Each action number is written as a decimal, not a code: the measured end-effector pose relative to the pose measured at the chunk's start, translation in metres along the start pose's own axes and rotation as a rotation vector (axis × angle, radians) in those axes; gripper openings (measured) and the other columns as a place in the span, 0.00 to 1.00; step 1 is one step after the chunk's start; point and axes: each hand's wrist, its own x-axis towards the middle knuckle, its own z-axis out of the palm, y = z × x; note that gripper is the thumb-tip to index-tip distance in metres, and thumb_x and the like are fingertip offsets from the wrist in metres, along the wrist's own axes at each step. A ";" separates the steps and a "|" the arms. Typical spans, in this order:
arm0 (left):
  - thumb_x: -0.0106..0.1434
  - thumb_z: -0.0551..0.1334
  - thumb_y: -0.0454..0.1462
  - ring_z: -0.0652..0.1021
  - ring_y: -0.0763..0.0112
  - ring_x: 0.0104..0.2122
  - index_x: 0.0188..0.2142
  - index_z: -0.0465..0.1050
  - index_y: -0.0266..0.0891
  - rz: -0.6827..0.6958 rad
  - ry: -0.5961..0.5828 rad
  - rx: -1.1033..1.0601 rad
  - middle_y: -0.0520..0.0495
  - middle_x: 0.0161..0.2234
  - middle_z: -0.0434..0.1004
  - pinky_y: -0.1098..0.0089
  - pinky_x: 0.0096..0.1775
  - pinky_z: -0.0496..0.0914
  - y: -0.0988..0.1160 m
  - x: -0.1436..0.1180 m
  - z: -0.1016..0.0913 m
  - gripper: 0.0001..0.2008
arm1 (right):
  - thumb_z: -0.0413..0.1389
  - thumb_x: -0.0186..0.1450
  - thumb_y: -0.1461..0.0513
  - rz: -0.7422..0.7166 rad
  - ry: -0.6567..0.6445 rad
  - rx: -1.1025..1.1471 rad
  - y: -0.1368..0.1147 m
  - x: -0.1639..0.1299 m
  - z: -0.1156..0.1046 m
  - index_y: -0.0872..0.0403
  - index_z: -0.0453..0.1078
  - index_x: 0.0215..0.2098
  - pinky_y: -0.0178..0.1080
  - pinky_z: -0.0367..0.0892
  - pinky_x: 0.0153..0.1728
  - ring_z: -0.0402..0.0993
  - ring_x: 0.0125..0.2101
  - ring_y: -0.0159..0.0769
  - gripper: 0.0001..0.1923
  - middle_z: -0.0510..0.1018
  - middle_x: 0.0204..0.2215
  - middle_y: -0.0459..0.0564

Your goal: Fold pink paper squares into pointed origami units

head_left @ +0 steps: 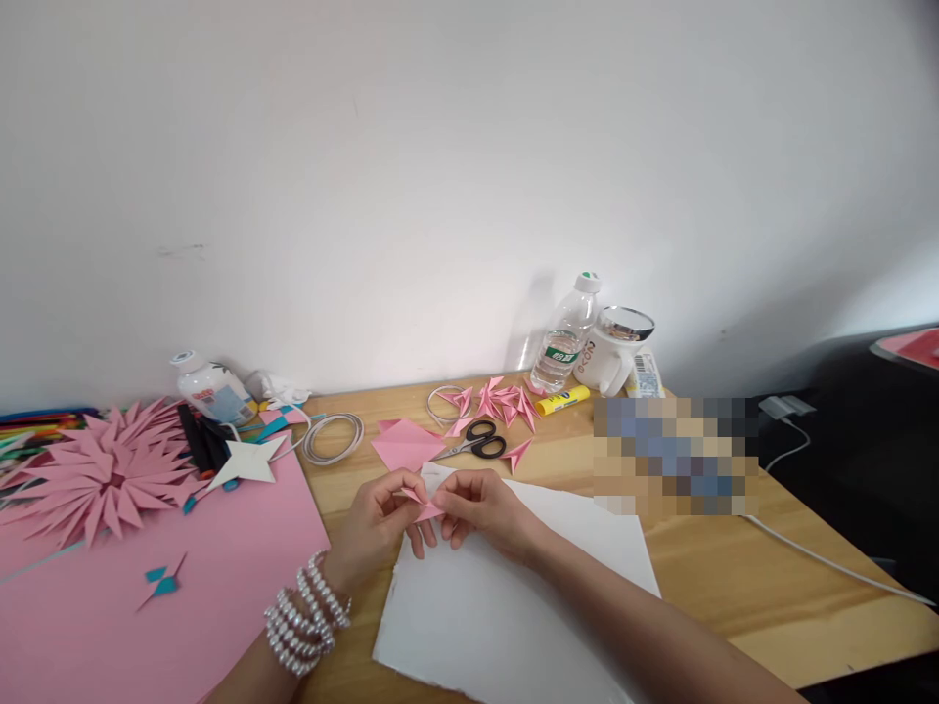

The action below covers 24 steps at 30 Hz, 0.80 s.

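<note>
Here, at a wooden worktop [734, 587] set against a pale wall, a person pinches a small folded pink paper piece [425, 506] between both hands. The left hand [378, 528], its wrist ringed with pearl bracelets [306, 616], has its fingers closed on the piece's left end; the right hand [480, 508] has its fingers closed on the right end. The piece is held just above the near corner of a white sheet [506, 606] lying flat on the worktop.

Just beyond the hands lies a flat pink paper square [403, 445], and beside it black-handled scissors [476, 442]. A single folded pink point [517, 452] sits just right of the scissors, and a cluster of similar folded pink points [503, 401] lies farther back. A yellow glue stick [561, 399] rests near a clear water bottle [566, 337] and a white mug [612, 354] by the wall.

To the left, a large pink sheet [183, 587] covers the worktop's corner, carrying a spiky pink paper flower [103, 474], a white paper star [249, 462] and small teal paper scraps [162, 579]. A coiled white cable [334, 437] lies between the star and the pink square. A small white bottle [209, 389] stands at the back left. Part of the worktop's right side is pixelated.
</note>
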 end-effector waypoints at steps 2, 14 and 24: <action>0.54 0.60 0.37 0.74 0.69 0.18 0.29 0.63 0.36 0.009 0.006 0.021 0.51 0.17 0.70 0.73 0.16 0.67 -0.001 0.000 0.001 0.07 | 0.60 0.49 0.52 0.013 -0.005 -0.018 -0.001 0.000 0.000 0.59 0.67 0.23 0.30 0.64 0.19 0.67 0.16 0.26 0.17 0.71 0.15 0.44; 0.55 0.60 0.37 0.71 0.74 0.18 0.32 0.66 0.35 -0.012 0.053 -0.029 0.51 0.19 0.70 0.74 0.18 0.65 0.000 -0.001 0.005 0.07 | 0.63 0.48 0.57 0.155 -0.054 0.218 -0.003 -0.001 -0.004 0.61 0.70 0.25 0.29 0.63 0.25 0.67 0.20 0.23 0.14 0.72 0.18 0.45; 0.54 0.61 0.37 0.70 0.74 0.19 0.35 0.67 0.36 -0.061 0.073 -0.122 0.51 0.19 0.70 0.76 0.19 0.63 0.001 -0.002 0.006 0.09 | 0.63 0.49 0.59 0.221 -0.057 0.309 -0.005 0.000 -0.005 0.61 0.69 0.25 0.25 0.63 0.24 0.67 0.20 0.21 0.13 0.72 0.18 0.45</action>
